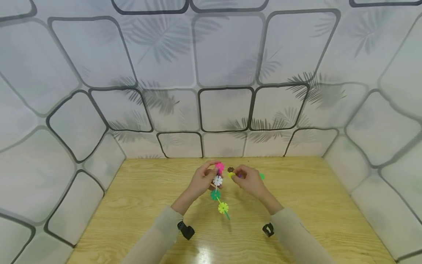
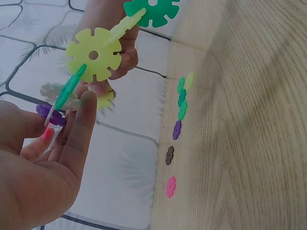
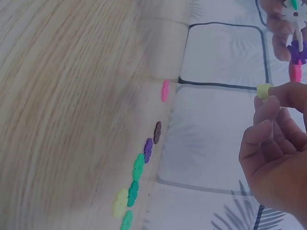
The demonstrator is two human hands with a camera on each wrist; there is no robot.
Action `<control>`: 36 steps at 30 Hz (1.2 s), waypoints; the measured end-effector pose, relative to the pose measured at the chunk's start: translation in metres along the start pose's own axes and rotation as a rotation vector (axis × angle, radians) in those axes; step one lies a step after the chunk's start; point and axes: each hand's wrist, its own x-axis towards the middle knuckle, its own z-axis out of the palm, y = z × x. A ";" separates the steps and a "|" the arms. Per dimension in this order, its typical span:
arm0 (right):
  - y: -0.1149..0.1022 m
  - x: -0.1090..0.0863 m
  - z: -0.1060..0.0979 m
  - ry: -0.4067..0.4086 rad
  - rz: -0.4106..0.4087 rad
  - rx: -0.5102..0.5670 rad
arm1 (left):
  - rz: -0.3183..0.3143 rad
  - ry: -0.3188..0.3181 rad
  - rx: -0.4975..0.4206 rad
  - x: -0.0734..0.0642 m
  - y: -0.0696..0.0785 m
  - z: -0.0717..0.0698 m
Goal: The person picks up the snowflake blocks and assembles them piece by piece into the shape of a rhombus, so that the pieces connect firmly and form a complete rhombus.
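Note:
My left hand (image 1: 202, 178) grips one end of a chain of slotted plastic flower discs. From the fingers hang a white disc (image 1: 217, 180), a green disc (image 1: 215, 194) and a yellow disc (image 1: 223, 208), with edge-on discs linking them. Between the left fingers, the left wrist view shows a purple disc (image 2: 50, 115) and a bit of pink. A short way to the right, raised above the table, my right hand (image 1: 250, 181) pinches a single yellow disc (image 3: 263, 91) between thumb and fingers. That disc is apart from the chain.
Loose discs lie in a row along the table's back edge: pink (image 3: 165, 91), brown (image 3: 157, 132), purple (image 3: 148, 150), several green (image 3: 138, 167) and a yellow one (image 3: 121, 203). Behind the wooden table (image 1: 141, 205) stands a patterned wall (image 1: 227, 110).

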 end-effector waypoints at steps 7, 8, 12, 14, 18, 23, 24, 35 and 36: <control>-0.006 0.000 0.002 0.015 -0.010 0.010 | -0.009 -0.001 0.005 0.000 0.002 0.001; -0.007 0.000 0.002 0.017 -0.016 0.013 | -0.011 -0.001 0.007 0.000 0.002 0.001; -0.012 0.000 0.002 0.022 -0.031 0.009 | -0.015 -0.001 0.016 0.000 0.002 0.001; -0.013 0.000 0.002 0.026 -0.040 0.010 | -0.013 -0.003 0.018 0.000 0.002 0.001; -0.015 0.001 0.003 0.038 -0.056 0.011 | -0.004 -0.014 0.019 -0.001 0.001 0.000; -0.018 0.002 0.005 0.051 -0.060 0.023 | -0.001 -0.015 0.007 -0.001 0.000 0.000; -0.019 0.002 0.005 0.052 -0.060 0.025 | -0.003 -0.013 0.006 0.000 0.000 0.000; -0.026 0.002 0.006 0.053 -0.063 0.007 | -0.020 -0.019 -0.020 0.000 0.003 0.002; -0.027 0.001 0.007 0.056 -0.064 0.001 | -0.022 -0.021 -0.021 0.000 0.004 0.003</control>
